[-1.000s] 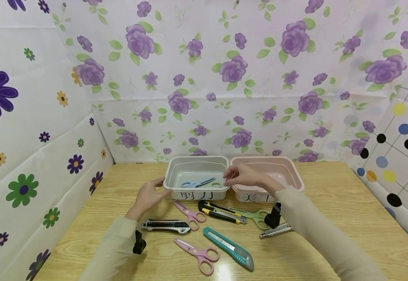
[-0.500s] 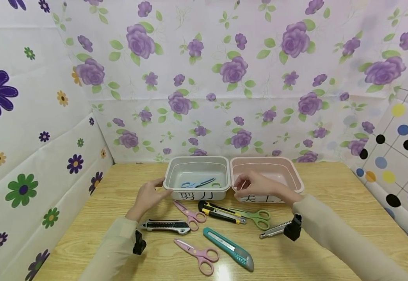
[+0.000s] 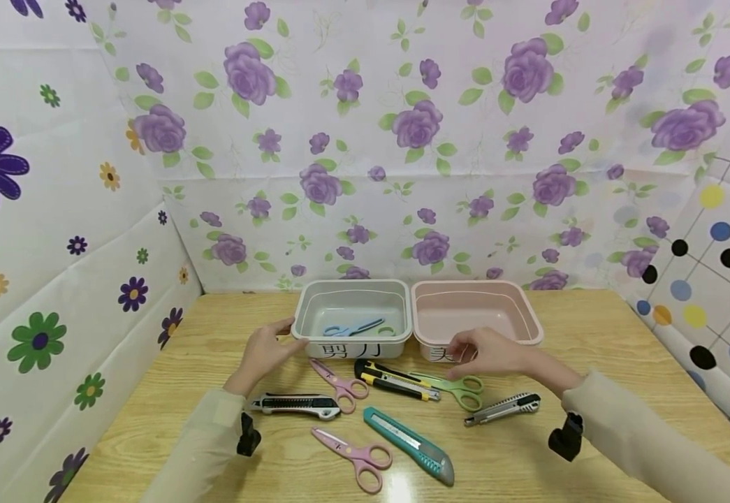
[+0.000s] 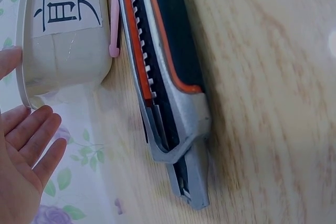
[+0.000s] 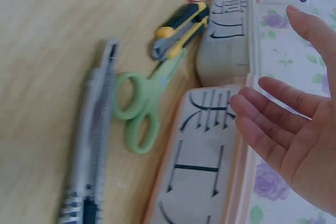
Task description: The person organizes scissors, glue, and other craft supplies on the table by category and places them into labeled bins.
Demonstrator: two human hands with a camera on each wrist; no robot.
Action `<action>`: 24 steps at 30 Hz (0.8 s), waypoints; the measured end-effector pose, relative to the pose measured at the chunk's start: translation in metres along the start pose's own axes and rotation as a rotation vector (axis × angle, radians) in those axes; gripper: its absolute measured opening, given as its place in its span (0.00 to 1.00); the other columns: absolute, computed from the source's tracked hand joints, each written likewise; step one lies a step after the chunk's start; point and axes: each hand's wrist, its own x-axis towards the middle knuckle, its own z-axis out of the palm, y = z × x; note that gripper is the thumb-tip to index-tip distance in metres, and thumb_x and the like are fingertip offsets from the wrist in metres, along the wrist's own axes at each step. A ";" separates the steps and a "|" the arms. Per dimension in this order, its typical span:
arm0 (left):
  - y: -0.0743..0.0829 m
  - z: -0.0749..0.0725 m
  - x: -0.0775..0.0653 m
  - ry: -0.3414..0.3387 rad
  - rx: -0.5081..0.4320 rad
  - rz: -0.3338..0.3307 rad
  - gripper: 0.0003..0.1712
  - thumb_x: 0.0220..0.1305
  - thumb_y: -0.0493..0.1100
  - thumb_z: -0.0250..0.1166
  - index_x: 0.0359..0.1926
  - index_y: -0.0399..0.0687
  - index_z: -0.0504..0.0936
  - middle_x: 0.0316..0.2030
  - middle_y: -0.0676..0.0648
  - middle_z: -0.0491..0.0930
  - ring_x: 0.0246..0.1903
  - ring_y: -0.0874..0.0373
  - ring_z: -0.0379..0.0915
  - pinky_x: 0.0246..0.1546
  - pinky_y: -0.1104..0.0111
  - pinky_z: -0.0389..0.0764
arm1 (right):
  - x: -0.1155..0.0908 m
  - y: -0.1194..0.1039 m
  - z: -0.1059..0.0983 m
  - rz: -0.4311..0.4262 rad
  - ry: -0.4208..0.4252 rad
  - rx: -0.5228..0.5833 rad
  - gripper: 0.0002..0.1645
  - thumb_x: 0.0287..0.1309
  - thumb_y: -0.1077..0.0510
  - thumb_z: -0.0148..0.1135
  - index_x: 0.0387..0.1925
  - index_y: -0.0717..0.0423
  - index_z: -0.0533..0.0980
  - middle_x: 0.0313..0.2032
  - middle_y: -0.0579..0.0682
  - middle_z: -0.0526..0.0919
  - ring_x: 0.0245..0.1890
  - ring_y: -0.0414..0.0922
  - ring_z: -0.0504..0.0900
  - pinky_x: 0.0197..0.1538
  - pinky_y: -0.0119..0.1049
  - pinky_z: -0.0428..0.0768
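Observation:
My left hand [image 3: 266, 353] rests at the left end of the grey bin [image 3: 396, 345], thumb at its front rim and fingers extended along the end wall. Inside that bin lie blue scissors [image 3: 355, 327] and a green scissors handle [image 3: 386, 331]. With nothing in it, my right hand [image 3: 489, 353] hovers in front of the pink bin [image 3: 531, 328], its fingers loosely bent and spread. Just below it are green-handled scissors [image 3: 465, 392], their blades partly under a yellow-and-black utility knife [image 3: 396, 381]. A silver utility knife [image 3: 503, 409] lies to their right.
Nearer me on the wooden table [image 3: 170, 419] lie pink scissors [image 3: 358, 457] and a teal utility knife [image 3: 410, 445]. Another pair of pink scissors [image 3: 341, 384] and a grey-and-black utility knife [image 3: 298, 404] are by my left hand. Flowered cloth [image 3: 365, 140] hangs behind the bins.
My right hand has moved from the grey bin's right end, rightward and toward me, to above the green scissors. My left hand has stayed at the grey bin.

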 end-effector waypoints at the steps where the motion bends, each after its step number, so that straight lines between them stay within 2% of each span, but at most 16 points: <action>1: 0.000 0.000 0.000 0.003 0.000 -0.001 0.37 0.51 0.53 0.68 0.57 0.35 0.71 0.44 0.40 0.80 0.45 0.44 0.75 0.41 0.53 0.76 | -0.003 0.001 0.001 -0.003 0.000 0.004 0.22 0.46 0.43 0.67 0.37 0.54 0.77 0.31 0.43 0.79 0.32 0.38 0.78 0.37 0.31 0.77; 8: 0.000 -0.001 0.000 0.004 -0.012 -0.007 0.36 0.50 0.52 0.68 0.57 0.35 0.72 0.44 0.39 0.80 0.45 0.45 0.76 0.40 0.52 0.76 | -0.019 0.013 0.017 -0.017 0.044 -0.042 0.28 0.45 0.41 0.67 0.41 0.57 0.76 0.34 0.44 0.78 0.34 0.43 0.78 0.37 0.33 0.77; 14: 0.001 0.000 0.000 -0.002 -0.010 -0.017 0.36 0.51 0.52 0.68 0.57 0.35 0.71 0.44 0.39 0.80 0.45 0.45 0.76 0.41 0.52 0.76 | -0.028 0.025 0.028 -0.011 0.111 -0.105 0.32 0.43 0.41 0.68 0.44 0.61 0.75 0.37 0.51 0.79 0.35 0.46 0.77 0.37 0.37 0.77; 18: 0.001 0.000 0.000 0.001 -0.014 -0.013 0.36 0.50 0.51 0.68 0.57 0.35 0.71 0.44 0.39 0.80 0.45 0.45 0.76 0.40 0.53 0.76 | -0.032 0.032 0.036 0.036 0.152 -0.129 0.37 0.42 0.40 0.68 0.46 0.64 0.74 0.40 0.54 0.80 0.36 0.47 0.78 0.39 0.40 0.77; 24: 0.000 0.001 0.000 0.004 -0.019 -0.014 0.36 0.50 0.50 0.69 0.57 0.35 0.71 0.44 0.39 0.80 0.45 0.45 0.76 0.41 0.53 0.76 | -0.037 0.041 0.048 0.133 0.195 -0.159 0.40 0.40 0.38 0.68 0.47 0.66 0.73 0.39 0.52 0.79 0.38 0.47 0.77 0.38 0.39 0.76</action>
